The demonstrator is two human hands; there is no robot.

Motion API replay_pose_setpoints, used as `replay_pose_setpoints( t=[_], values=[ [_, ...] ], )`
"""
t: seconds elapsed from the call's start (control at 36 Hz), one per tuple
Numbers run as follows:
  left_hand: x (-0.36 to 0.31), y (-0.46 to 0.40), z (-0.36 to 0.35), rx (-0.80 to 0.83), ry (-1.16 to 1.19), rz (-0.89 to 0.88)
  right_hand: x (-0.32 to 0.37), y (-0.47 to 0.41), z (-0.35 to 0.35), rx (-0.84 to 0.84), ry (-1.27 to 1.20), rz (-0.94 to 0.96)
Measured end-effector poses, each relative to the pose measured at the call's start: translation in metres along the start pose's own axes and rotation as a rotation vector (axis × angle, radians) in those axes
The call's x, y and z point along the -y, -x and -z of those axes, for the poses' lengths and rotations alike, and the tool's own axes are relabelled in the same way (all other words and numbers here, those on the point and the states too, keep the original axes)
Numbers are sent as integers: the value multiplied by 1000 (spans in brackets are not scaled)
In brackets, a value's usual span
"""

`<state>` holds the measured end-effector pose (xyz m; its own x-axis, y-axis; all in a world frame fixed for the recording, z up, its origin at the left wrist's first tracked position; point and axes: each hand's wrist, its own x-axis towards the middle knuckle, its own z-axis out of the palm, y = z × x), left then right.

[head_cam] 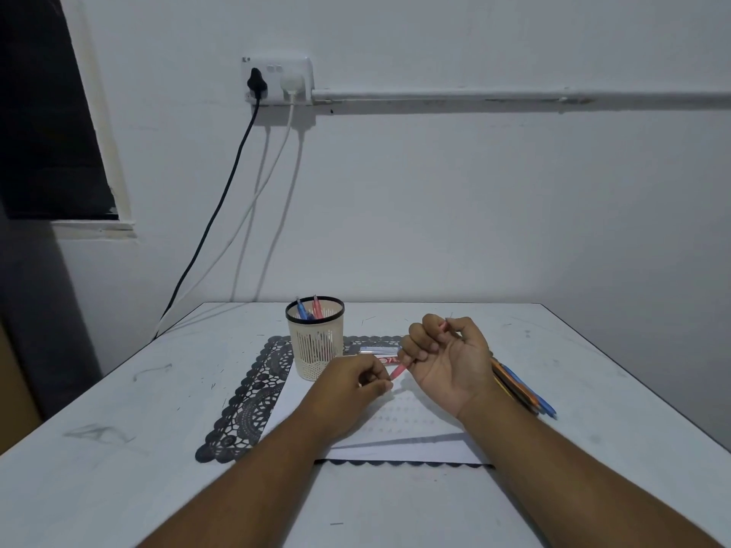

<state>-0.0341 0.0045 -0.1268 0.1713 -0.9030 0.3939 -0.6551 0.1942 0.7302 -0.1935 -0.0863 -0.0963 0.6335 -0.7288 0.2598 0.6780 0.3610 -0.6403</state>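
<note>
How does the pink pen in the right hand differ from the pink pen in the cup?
The held pink pen slants above the paper, lower end toward the left hand; the cup's pink pen stands nearly upright. The right hand grips the held one, hiding its middle; the cup's pen is untouched, only its top showing above the cup. Both are pink and slim.
</note>
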Motion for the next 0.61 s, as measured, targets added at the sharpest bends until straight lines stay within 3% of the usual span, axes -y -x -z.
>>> replay_pose_setpoints(
  t=[0.31,0.61],
  values=[
    [4,-3,0,-52,-12,42,-3,-4,0,-139,-32,20],
    [3,-2,0,-47,-12,32,-3,-5,2,-95,-48,22]
  ],
)
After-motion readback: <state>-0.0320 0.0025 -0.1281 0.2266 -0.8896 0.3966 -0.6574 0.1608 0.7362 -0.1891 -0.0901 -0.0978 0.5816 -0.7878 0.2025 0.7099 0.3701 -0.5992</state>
